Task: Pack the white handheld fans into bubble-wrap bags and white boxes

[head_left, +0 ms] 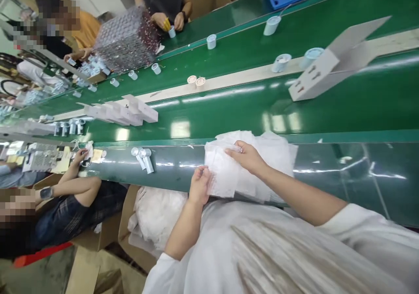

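Observation:
A pile of white, translucent packing bags lies on the near ledge in front of me, its surface faintly bubbled. My left hand is closed on the left edge of the top packing bag, thumb and fingers pressed together. Over the same bag, my right hand pinches a folded upper part of it between thumb and fingers. Left of my hands, several pale blue-and-white cylinders lie together on the ledge.
Beyond the ledge runs a green conveyor belt carrying folded white cartons and an open white carton. Pale cups stand along the divider. A cardboard box of white bags sits lower left. Co-workers sit left and opposite.

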